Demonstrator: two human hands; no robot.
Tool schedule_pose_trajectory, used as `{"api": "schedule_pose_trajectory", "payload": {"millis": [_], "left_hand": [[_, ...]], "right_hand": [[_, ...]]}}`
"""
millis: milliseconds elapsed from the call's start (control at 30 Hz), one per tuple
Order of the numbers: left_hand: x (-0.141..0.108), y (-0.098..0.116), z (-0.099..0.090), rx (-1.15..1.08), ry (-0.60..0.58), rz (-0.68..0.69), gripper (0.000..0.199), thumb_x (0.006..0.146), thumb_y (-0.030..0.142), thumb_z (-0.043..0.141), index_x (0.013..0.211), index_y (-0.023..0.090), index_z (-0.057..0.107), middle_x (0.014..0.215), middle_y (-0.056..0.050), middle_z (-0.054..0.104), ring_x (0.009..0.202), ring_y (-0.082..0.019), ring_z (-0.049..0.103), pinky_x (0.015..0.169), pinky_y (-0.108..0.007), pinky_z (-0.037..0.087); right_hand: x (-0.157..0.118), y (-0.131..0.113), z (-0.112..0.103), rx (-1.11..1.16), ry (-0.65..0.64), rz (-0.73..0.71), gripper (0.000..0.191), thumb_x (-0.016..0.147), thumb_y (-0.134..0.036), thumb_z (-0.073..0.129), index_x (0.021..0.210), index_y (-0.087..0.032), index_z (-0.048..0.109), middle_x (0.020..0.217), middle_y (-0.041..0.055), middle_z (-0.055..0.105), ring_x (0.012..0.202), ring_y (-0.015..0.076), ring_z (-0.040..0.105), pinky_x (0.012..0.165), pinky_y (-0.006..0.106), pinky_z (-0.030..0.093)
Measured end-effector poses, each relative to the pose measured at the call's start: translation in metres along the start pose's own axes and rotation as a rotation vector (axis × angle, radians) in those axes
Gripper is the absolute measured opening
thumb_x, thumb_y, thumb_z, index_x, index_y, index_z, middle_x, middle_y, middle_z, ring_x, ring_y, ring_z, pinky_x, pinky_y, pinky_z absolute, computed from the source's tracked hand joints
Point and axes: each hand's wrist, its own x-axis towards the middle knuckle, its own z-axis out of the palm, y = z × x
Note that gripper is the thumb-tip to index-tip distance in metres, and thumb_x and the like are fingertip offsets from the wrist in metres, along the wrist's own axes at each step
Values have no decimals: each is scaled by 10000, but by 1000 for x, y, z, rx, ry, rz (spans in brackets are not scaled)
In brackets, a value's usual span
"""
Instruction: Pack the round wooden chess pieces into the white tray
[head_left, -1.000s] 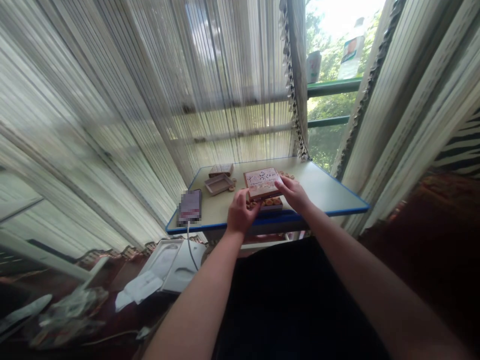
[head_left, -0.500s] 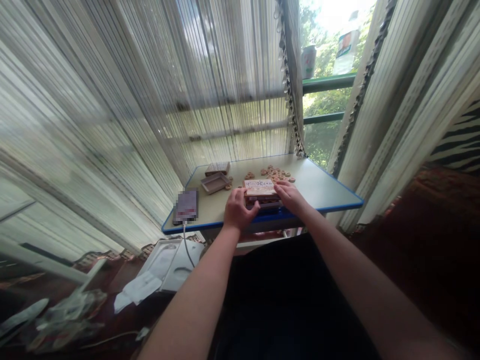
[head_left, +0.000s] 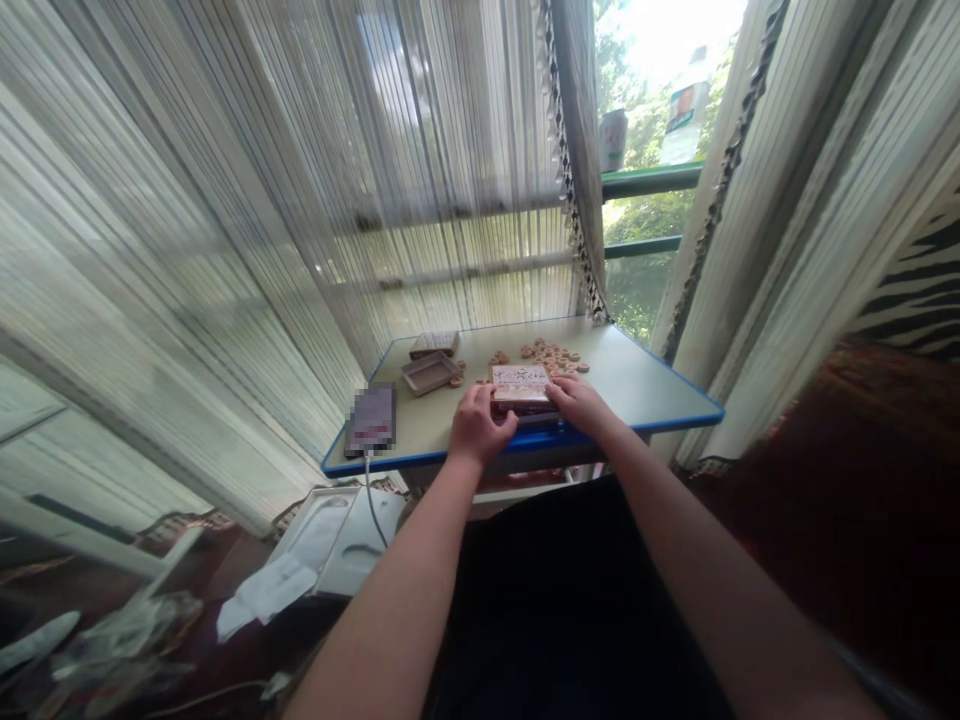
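Note:
Both hands grip a small flat box (head_left: 520, 383) with a printed pale lid, at the near edge of the table (head_left: 637, 385). My left hand (head_left: 478, 425) is closed on its left side, thumb at the front. On the right side, my right hand (head_left: 577, 402) holds the box with fingers near the lid's corner. Round wooden game pieces (head_left: 553, 355) lie loosely scattered just behind it. An open shallow tray (head_left: 429, 374) stands to the left, with a few pieces beside it. What is inside the held box is hidden.
A second box (head_left: 435, 344) lies at the table's back left. A phone (head_left: 371, 420) with a cable (head_left: 375, 510) is at the left front corner. Below, an open white box (head_left: 330, 530) sits left of my legs. Curtains (head_left: 450, 150) hang behind the table.
The held box's lid is tilted more toward me and shows more of its top, as both hands shift slightly. The camera view has also moved a little.

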Motion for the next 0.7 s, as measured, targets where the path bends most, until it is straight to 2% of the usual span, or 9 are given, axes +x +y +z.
{"api": "schedule_pose_trajectory", "payload": {"millis": [167, 433, 700], "left_hand": [[0, -1, 1, 50, 9, 12, 360, 693, 298, 574, 1024, 161, 539, 1012, -101, 575, 983, -243, 522, 919, -364, 416], [-1, -1, 3, 111, -18, -103, 211, 777, 288, 464, 905, 166, 579, 881, -89, 610, 837, -219, 579, 786, -325, 462], [1, 0, 1, 146, -33, -103, 151, 768, 285, 480, 833, 176, 561, 823, -77, 580, 798, -214, 565, 744, -317, 453]], "right_hand": [[2, 0, 1, -19, -23, -9, 340, 850, -365, 406, 883, -188, 695, 988, 89, 659, 1022, 221, 546, 925, 333, 389], [0, -2, 1, -56, -27, -10, 377, 859, -413, 402, 968, -190, 686, 1009, 90, 658, 1009, 223, 556, 920, 337, 394], [-1, -4, 0, -88, -84, 18, 434, 867, -440, 372, 1034, -165, 664, 1061, 117, 632, 1039, 246, 532, 923, 348, 375]]}}
